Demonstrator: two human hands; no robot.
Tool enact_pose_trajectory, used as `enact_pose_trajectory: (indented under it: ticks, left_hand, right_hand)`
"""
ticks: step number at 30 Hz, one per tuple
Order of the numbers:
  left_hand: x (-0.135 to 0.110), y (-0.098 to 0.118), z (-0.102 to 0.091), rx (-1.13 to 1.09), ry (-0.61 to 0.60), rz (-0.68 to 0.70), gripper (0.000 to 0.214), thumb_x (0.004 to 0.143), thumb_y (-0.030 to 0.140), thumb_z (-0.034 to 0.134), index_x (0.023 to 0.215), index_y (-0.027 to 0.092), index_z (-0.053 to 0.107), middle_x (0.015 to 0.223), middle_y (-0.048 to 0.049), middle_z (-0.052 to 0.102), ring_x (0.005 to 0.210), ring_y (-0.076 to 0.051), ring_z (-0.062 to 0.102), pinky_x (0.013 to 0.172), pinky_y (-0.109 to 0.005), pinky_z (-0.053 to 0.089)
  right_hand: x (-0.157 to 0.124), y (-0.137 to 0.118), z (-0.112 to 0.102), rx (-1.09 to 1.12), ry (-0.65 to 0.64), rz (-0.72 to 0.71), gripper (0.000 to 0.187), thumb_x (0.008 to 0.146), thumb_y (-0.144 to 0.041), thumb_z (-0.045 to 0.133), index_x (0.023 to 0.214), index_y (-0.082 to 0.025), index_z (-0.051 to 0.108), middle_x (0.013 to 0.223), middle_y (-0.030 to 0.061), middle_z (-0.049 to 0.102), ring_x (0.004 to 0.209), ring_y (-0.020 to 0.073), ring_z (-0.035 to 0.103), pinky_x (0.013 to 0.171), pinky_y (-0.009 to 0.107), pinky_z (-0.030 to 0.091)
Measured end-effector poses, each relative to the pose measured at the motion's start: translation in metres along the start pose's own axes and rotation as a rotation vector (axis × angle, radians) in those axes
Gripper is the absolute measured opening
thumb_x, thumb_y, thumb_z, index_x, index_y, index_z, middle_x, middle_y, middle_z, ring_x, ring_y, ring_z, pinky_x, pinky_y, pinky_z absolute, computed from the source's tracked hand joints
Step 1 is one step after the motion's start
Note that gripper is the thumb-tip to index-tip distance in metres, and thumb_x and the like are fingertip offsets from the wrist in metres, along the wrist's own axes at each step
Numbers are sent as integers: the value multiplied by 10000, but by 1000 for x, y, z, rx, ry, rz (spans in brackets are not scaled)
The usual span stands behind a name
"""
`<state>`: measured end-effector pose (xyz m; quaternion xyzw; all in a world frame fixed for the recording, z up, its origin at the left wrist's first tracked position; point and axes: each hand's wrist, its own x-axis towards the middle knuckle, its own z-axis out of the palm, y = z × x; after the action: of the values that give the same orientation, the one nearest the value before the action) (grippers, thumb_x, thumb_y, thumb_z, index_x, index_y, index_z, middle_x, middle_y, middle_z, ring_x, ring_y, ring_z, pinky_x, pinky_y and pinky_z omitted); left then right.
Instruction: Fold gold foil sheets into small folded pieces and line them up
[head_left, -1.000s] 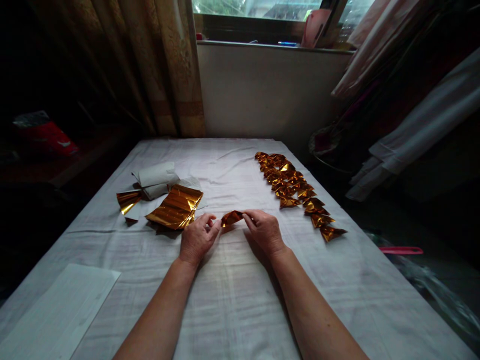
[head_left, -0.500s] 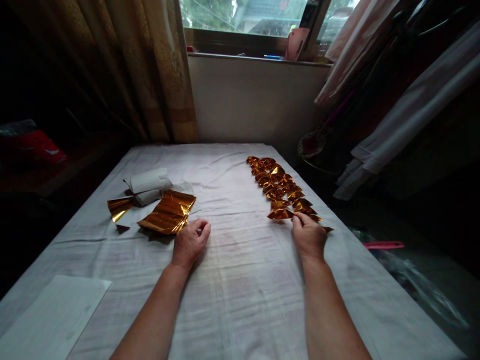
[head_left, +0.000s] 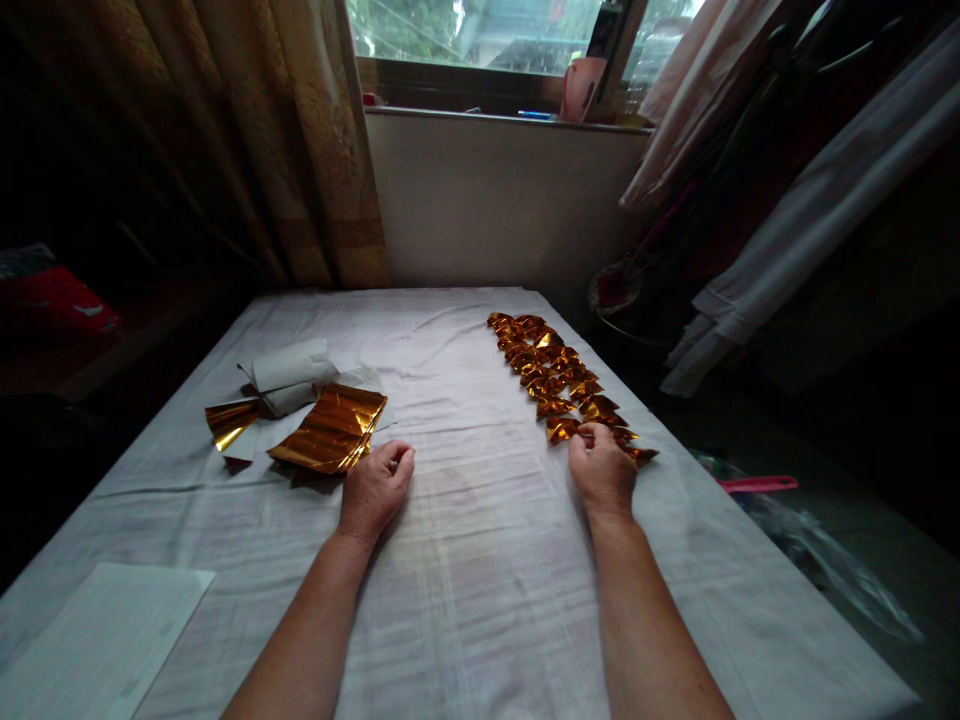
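Note:
My left hand (head_left: pixel 375 488) rests on the white-covered table with its fingers curled closed and nothing visible in them. Just beyond it lies a stack of shiny gold foil sheets (head_left: pixel 330 430), its near corner close to my knuckles. My right hand (head_left: pixel 601 468) is at the near end of two rows of folded gold foil pieces (head_left: pixel 550 380). Its thumb and fingers are pinched at the inner end of the nearest folded foil piece (head_left: pixel 561 430). Another folded piece (head_left: pixel 643 455) shows to the right of the hand, partly hidden by it.
Behind the stack lies a grey-white paper roll (head_left: pixel 285 367), beside a fanned gold foil strip (head_left: pixel 229 422) and a small foil scrap (head_left: pixel 238 463). A white sheet (head_left: pixel 112 635) lies at the near left. Clothes (head_left: pixel 810 190) hang at the right, beyond the table's edge.
My right hand has shifted slightly left and forward, and the nearest foil piece is now turned and closer to the row. My left hand has stayed in place; the view shifted slightly.

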<state>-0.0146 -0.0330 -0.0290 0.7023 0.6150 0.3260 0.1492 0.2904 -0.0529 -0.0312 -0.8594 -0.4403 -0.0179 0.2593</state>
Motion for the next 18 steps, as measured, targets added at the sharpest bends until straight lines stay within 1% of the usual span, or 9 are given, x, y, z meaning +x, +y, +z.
enact_pose_trajectory:
  ticks: [3,7,14,18]
  left_hand:
    - [0,0,-1,2,2,3,261,854,392,470,771,244,669,719,10,718,660,-165,656,644,-257,448]
    - [0,-1,0,4,6,9,250,850,380,480,769,242,672,716,9,716,666,-164,655,642,-254,450]
    - [0,-3,2,-11,-6,9,269,854,399,469,788,236,673,718,6,712,658,-162,654,641,-255,451]
    - [1,-3,1,-6,-4,17,275,853,403,465,782,235,671,719,5,713,659,-164,656,649,-256,452]
  right_hand:
    - [-2,-2,4,31,-16,-37,238,851,-233,528,1024,-175,682,868,79,726,729,207,637,693,292,417]
    - [-2,-4,8,52,-28,-58,247,860,-278,532,1028,-172,678,912,91,724,757,207,644,710,293,433]
    - [1,-15,6,17,-112,4,273,881,-342,537,1056,-174,663,951,102,714,800,221,657,702,309,443]
    - [0,-17,5,7,-119,18,220,877,-304,533,1001,-174,660,933,97,711,802,217,649,683,297,420]
